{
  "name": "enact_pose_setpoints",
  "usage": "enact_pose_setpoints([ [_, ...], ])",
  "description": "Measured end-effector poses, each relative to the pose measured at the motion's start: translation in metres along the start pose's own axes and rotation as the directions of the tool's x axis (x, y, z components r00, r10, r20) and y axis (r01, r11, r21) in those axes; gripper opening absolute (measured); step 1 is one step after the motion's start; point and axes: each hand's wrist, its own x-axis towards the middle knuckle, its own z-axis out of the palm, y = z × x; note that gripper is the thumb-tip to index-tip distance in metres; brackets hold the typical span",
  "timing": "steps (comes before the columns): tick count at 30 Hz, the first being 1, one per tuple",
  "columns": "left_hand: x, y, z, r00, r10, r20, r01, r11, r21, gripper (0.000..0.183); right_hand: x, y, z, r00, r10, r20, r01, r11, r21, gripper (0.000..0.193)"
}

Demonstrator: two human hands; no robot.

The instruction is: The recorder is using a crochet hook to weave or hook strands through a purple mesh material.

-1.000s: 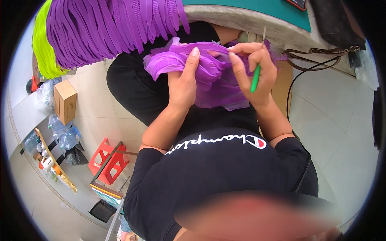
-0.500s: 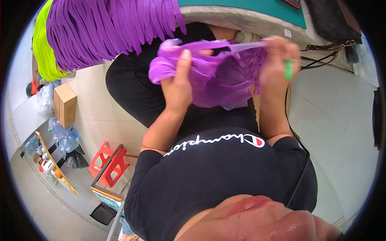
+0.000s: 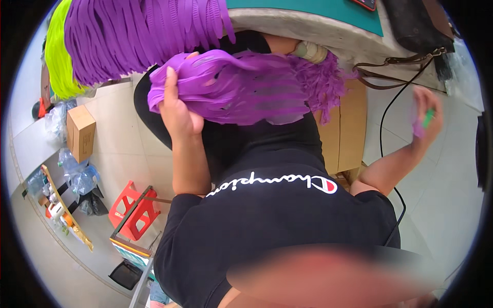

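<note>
Closest in, the person's black-sleeved arms rise from the lower edge. The left hand (image 3: 177,110) keeps its grip closed on one end of the purple cut-strip piece (image 3: 246,87), fingers curled over the top edge and thumb behind, holding it up over the lap. A second ago both hands worked together on this piece; half a second ago the right hand began to lift away. Now the right hand (image 3: 426,120) has swung well out to the person's right, far from the fabric, its grip pinched on a small green tool (image 3: 428,118) with a scrap of purple beside it; the hand is blurred by motion, so the exact finger hold is hard to tell. I judge that a cut or trim has just finished and the scrap is being taken off, leaving the piece hanging from the left hand alone. Beyond it, more purple strips (image 3: 144,36) and a yellow-green bunch (image 3: 59,51) hang from the edge of the green-topped surface (image 3: 308,7)
</note>
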Motion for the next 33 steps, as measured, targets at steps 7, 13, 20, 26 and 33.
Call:
enact_pose_setpoints([
  [7, -0.017, -0.003, 0.009, 0.964, -0.248, 0.097, 0.262, 0.95, -0.171, 0.036, -0.033, -0.056, 0.095, 0.914, -0.133, 0.383, -0.039, 0.912, 0.409, 0.038],
  [13, -0.037, -0.012, 0.026, 0.907, -0.406, 0.11, 0.413, 0.91, -0.044, 0.047, -0.081, -0.111, 0.179, 0.824, -0.308, 0.476, -0.393, 0.294, 0.871, 0.042],
  [20, -0.039, -0.017, 0.038, 0.864, -0.463, 0.2, 0.485, 0.871, -0.078, 0.044, -0.088, -0.137, 0.178, 0.842, -0.22, 0.493, -0.398, 0.364, 0.842, 0.018],
  [26, -0.036, -0.02, 0.042, 0.953, -0.264, 0.15, 0.265, 0.964, 0.016, 0.045, -0.09, -0.136, 0.183, 0.828, -0.22, 0.516, -0.426, 0.354, 0.833, 0.021],
  [33, -0.034, -0.024, 0.04, 0.966, -0.223, 0.132, 0.224, 0.975, 0.011, 0.043, -0.089, -0.136, 0.185, 0.832, -0.215, 0.512, -0.426, 0.345, 0.836, 0.021],
])
